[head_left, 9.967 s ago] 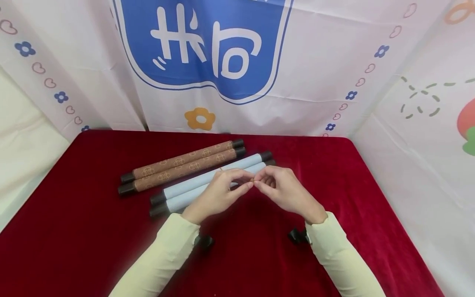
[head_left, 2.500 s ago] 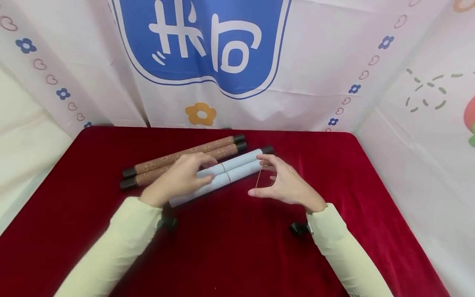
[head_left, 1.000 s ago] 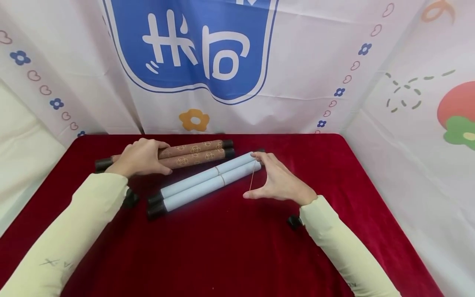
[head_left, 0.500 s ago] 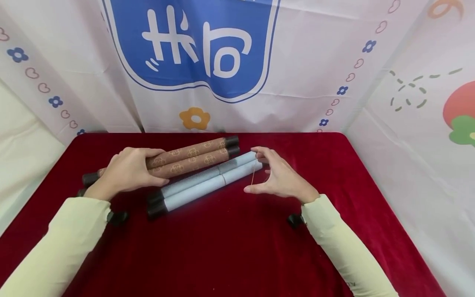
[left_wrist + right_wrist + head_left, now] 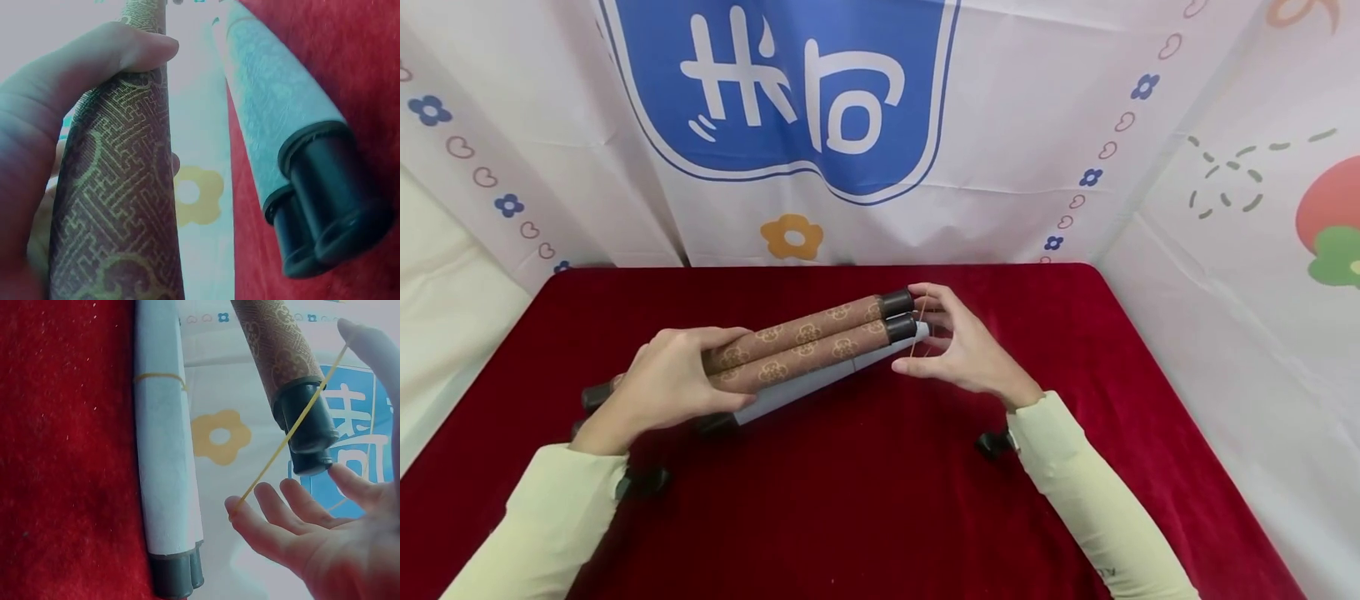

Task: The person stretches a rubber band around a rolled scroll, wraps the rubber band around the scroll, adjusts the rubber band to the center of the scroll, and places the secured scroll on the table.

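Observation:
My left hand [image 5: 673, 379] grips a pair of brown patterned scrolls [image 5: 816, 357], thumb on the near side. They are raised and partly cover the pair of light blue scrolls [image 5: 165, 456] on the table. A thin rubber band [image 5: 159, 375] circles the blue pair. My right hand [image 5: 970, 350] has its fingers and thumb spread, with another rubber band [image 5: 269, 464] stretched between thumb and fingers. The black ends [image 5: 306, 422] of the brown scrolls are at that stretched loop, close to the fingers; whether they are inside it I cannot tell.
A dark red cloth [image 5: 865, 517] covers the table. Behind it hangs a white printed curtain [image 5: 1000, 217] with a blue emblem. White fabric also stands along the left and right sides. Small black devices [image 5: 996, 444] are strapped at both wrists.
My left hand has gone from the blue scrolls to the brown pair, lifted it and brought it right and nearer, over the blue ones. The right hand keeps its band stretched.

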`<state>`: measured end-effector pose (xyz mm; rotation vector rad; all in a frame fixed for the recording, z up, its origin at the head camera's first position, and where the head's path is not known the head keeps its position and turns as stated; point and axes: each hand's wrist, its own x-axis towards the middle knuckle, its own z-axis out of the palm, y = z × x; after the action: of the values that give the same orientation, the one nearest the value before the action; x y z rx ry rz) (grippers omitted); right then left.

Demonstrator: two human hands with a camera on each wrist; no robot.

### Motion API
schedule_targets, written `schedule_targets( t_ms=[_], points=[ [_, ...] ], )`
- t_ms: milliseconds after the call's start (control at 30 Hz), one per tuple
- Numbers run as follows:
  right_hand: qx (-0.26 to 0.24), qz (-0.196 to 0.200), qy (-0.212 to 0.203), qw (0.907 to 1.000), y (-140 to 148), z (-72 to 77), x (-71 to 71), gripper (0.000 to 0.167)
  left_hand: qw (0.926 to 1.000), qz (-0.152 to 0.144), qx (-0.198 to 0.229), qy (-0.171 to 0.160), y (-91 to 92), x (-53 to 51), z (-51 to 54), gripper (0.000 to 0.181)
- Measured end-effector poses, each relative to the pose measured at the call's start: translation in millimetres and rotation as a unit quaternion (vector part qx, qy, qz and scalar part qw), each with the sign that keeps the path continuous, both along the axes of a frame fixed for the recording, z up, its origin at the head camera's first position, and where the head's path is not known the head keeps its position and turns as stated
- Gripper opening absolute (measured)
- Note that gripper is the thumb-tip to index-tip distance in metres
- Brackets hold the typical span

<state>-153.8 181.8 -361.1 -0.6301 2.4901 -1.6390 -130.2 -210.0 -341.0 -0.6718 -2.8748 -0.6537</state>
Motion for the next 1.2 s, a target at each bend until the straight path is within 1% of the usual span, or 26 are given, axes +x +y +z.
schedule_targets(
  t_ms=[200, 367, 467, 533, 633, 733, 833, 900, 1067, 1200],
  points=[
    [-0.026, 0.011, 0.003, 0.9996, -6, 1.4, 1.3, 0.092, 0.9999, -0.002, 0.014, -0.001, 2.9, 8.8, -5.0, 0.074],
    [-0.047, 0.019, 0.003, 0.9987, -10, 2.1, 2.6, 0.087, 0.9996, -0.011, 0.026, 0.0, 9.9, 14.6, -5.0, 0.074],
    [-0.044, 0.009, 0.007, 0.9989, -11, 1.7, 3.3, 0.08, 0.9994, -0.021, 0.026, 0.002, 15.6, 17.6, -3.7, 0.073],
    [-0.035, -0.006, 0.004, 0.9993, -10, 0.5, 4.1, 0.074, 0.9993, -0.027, 0.024, 0.003, 19.5, 19.2, -3.5, 0.072],
    [-0.036, -0.016, -0.022, 0.999, -7, -1.7, 5.0, 0.062, 0.9993, -0.033, 0.018, 0.005, 24.5, 21.2, -4.7, 0.071],
    [-0.053, -0.01, -0.084, 0.995, -5, -3.5, 4.6, 0.053, 0.9994, -0.033, 0.01, 0.006, 27.3, 22.4, -8.3, 0.071],
    [-0.054, -0.007, -0.144, 0.9881, -1, -6.5, 3.9, 0.049, 0.9993, -0.035, -0.004, 0.008, 30.1, 22.6, -12.6, 0.074],
    [-0.048, -0.007, -0.167, 0.9848, 1, -9.3, 4.1, 0.05, 0.9992, -0.038, -0.009, 0.008, 32.1, 22.5, -15.1, 0.076],
    [-0.043, -0.011, -0.179, 0.9828, 5, -14.9, 6.1, 0.048, 0.9991, -0.041, -0.008, 0.004, 37.1, 23.3, -18.3, 0.075],
    [-0.026, -0.003, -0.167, 0.9856, 9, -12.7, 5.0, 0.038, 0.9991, -0.041, -0.002, -0.001, 40.5, 25.5, -19.2, 0.075]
  ],
)
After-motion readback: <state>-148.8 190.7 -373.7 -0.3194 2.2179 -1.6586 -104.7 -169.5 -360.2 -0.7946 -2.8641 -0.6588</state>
